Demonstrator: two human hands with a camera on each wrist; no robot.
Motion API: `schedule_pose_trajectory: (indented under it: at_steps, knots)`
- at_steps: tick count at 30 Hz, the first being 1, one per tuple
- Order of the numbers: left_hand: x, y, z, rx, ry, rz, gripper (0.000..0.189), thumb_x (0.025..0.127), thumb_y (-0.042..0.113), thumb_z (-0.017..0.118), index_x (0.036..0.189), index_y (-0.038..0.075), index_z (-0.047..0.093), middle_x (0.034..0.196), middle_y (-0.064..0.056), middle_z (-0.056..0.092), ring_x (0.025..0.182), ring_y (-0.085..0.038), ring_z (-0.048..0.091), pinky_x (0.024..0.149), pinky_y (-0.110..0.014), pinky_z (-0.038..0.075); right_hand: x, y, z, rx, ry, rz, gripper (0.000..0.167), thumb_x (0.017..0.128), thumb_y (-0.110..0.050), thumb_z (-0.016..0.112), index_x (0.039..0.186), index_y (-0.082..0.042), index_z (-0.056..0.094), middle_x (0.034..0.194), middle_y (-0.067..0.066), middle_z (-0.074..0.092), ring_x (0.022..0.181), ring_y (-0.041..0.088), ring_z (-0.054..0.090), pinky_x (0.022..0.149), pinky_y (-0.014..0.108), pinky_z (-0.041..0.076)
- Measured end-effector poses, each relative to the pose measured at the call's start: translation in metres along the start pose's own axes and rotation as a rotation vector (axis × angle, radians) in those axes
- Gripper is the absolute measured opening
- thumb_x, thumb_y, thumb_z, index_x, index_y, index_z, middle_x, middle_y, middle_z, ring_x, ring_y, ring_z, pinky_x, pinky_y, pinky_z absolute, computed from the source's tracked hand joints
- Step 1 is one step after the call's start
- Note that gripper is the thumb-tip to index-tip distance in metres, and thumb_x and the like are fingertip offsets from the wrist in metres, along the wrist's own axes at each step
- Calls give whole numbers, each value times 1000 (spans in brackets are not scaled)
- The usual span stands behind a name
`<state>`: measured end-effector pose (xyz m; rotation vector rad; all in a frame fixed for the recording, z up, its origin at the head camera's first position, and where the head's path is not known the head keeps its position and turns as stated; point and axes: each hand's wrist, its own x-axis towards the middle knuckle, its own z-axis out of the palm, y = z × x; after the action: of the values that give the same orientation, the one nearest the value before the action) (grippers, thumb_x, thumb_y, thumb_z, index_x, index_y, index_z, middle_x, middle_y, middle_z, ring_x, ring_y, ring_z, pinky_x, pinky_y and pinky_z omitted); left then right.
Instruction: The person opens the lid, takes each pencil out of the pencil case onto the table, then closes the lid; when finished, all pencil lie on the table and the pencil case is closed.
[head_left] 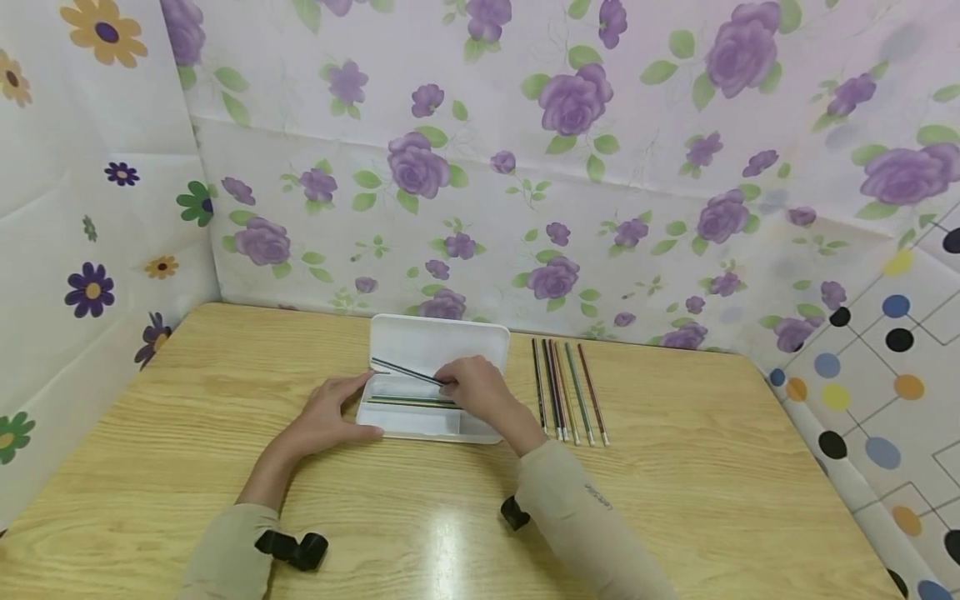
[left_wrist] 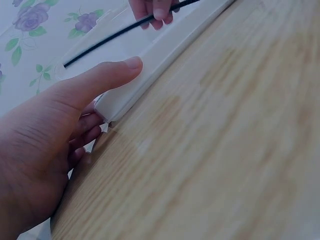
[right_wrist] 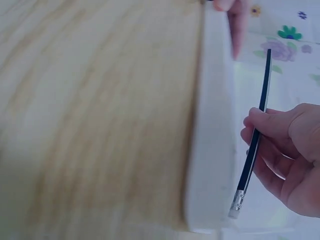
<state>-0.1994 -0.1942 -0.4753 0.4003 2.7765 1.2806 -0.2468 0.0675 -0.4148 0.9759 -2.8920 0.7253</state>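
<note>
Pencil (right_wrist: 251, 155), slanted above the open white case (head_left: 412, 422), is pinched in our right hand (head_left: 476, 387); we would do well to level it alongside the stored pencils (head_left: 412, 402) before letting go. Our left hand (head_left: 326, 417) clasps the case's left end, a useful brace. Loose pencils (head_left: 567, 392) lie right, on the table (head_left: 720, 442).

dk pencil (right_wrist: 248, 167) | tilted | abv wht case (head_left: 412, 423) | lid open | pencils (head_left: 412, 402) in
</note>
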Motion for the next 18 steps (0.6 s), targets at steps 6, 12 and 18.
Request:
schedule_pose_trajectory:
  at_steps: [6, 12, 18]
  knots:
    - [1, 0, 0, 9, 1, 2, 99, 73, 44, 83, 151, 7, 34, 143, -23, 39, 129, -42, 28, 99, -64, 26, -6, 2, -18, 175, 68, 54, 16, 87, -6, 72, 102, -1, 74, 95, 7, 72, 81, 16, 68, 69, 24, 53]
    - [2, -1, 1, 8, 3, 3, 99, 73, 45, 83, 150, 7, 35, 143, -23, 39, 128, -42, 29, 98, -65, 27, -21, 6, -33, 271, 137, 127, 18, 87, -11, 73, 103, -2, 73, 92, 4, 72, 79, 14, 66, 67, 27, 52]
    - [2, -1, 2, 10, -2, 2, 99, 72, 45, 83, 151, 9, 35, 143, -22, 39, 129, -42, 28, 98, -65, 27, -42, 15, -41, 249, 266, 173, 22, 83, -13, 77, 103, -2, 73, 89, 4, 70, 81, 18, 65, 69, 33, 53]
